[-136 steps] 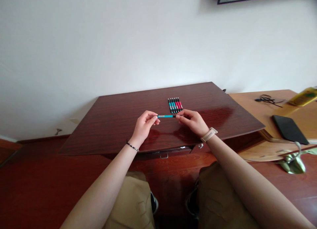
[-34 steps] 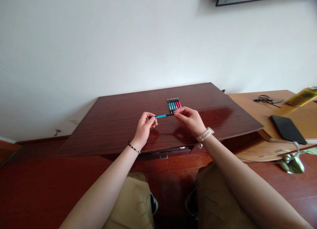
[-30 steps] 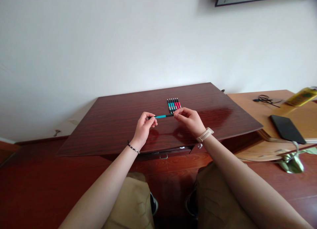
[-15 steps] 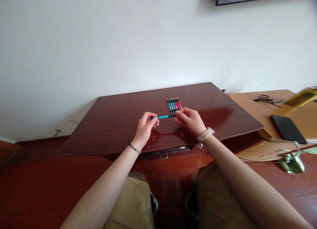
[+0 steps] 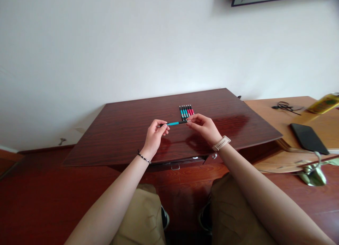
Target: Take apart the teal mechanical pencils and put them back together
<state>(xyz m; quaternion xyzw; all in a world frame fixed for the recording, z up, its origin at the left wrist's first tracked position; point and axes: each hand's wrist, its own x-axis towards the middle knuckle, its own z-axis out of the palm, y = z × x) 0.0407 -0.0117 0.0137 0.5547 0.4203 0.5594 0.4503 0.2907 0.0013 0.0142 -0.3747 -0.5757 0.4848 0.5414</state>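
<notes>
A ballpoint pen point(image 5: 173, 123) with a turquoise middle and black ends is held almost level above the dark table point(image 5: 137, 114). My left hand point(image 5: 155, 135) is closed on the pen's left end, thumb on top. Around the silver tip at the other end are the fingertips of my right hand point(image 5: 205, 127); its thumb sits a little below the tip, so the grip looks loose. Just beyond, a row of pens point(image 5: 186, 111) lies side by side on the table, several turquoise ones at left and red ones at right. My right fingers partly cover their near ends.
To the right, a lighter wooden desk point(image 5: 265, 109) carries a black cable point(image 5: 285, 106), a dark phone-like slab point(image 5: 308, 138) and a yellow package point(image 5: 324, 103). A white wall stands behind the table. A green cloth-like item point(image 5: 314, 176) lies low at right.
The pen's right end has tilted slightly up. My right thumb and fingers have loosened from their pinch, and the silver tip now shows between them. My left hand keeps its hold.
</notes>
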